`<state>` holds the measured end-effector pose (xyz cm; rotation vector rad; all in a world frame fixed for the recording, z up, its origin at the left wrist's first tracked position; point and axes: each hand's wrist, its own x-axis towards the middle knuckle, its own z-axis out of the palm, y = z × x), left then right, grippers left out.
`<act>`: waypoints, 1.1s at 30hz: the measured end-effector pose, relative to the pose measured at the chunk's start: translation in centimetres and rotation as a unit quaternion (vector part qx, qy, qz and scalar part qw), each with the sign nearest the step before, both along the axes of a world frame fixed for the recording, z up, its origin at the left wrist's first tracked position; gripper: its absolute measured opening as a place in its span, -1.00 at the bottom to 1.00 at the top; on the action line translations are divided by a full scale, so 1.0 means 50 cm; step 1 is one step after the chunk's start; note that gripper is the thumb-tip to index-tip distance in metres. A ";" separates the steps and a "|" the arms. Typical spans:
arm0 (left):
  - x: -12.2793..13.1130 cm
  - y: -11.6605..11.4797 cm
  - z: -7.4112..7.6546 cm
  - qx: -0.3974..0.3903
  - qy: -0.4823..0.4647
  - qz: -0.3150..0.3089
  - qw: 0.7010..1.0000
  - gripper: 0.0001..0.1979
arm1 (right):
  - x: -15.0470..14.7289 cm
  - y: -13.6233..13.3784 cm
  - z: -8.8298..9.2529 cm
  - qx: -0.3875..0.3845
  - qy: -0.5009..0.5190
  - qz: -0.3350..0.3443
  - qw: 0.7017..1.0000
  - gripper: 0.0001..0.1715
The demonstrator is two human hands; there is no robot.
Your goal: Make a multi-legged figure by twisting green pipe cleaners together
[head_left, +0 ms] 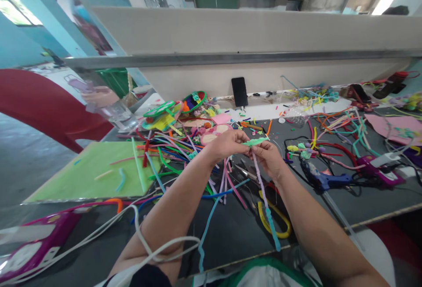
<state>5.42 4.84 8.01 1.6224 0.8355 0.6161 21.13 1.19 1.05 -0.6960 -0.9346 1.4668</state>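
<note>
My left hand [229,144] and my right hand [268,157] meet above the middle of the dark table, fingers pinched. Between their fingertips is a light green fuzzy pipe cleaner piece [255,142], short and apparently twisted. A lilac pipe cleaner [260,177] hangs from beneath the fingers of my right hand, with a blue fuzzy section [272,230] at its lower end. How the green and lilac parts join is hidden by the fingers. Below my hands lie scissors with yellow handles [286,233], partly behind the hanging stem.
Loose pipe cleaners [171,144] pile up left of my hands. A blue glue gun [332,181] and a purple power strip [379,172] with cables lie right. A phone [239,92] leans on the partition. Left are a green sheet [95,172], a water bottle [112,109] and white cable [141,230].
</note>
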 end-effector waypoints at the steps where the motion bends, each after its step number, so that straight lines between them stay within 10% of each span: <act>1: -0.001 0.001 0.000 0.003 0.003 -0.002 1.000 -0.83 | 0.001 0.001 0.000 -0.001 0.002 -0.001 1.000 -0.78; 15: 0.003 0.000 -0.002 0.163 0.073 0.051 0.983 -0.76 | 0.011 0.011 -0.007 0.011 -0.017 -0.049 0.999 -0.80; 22: 0.009 -0.025 0.013 0.482 0.164 0.183 0.841 -0.94 | 0.024 0.015 -0.002 0.031 -0.014 -0.077 0.996 -0.79; 33: 0.064 -0.078 -0.033 0.566 0.335 0.190 0.729 -0.77 | 0.024 0.014 0.000 0.042 0.014 -0.084 0.995 -0.80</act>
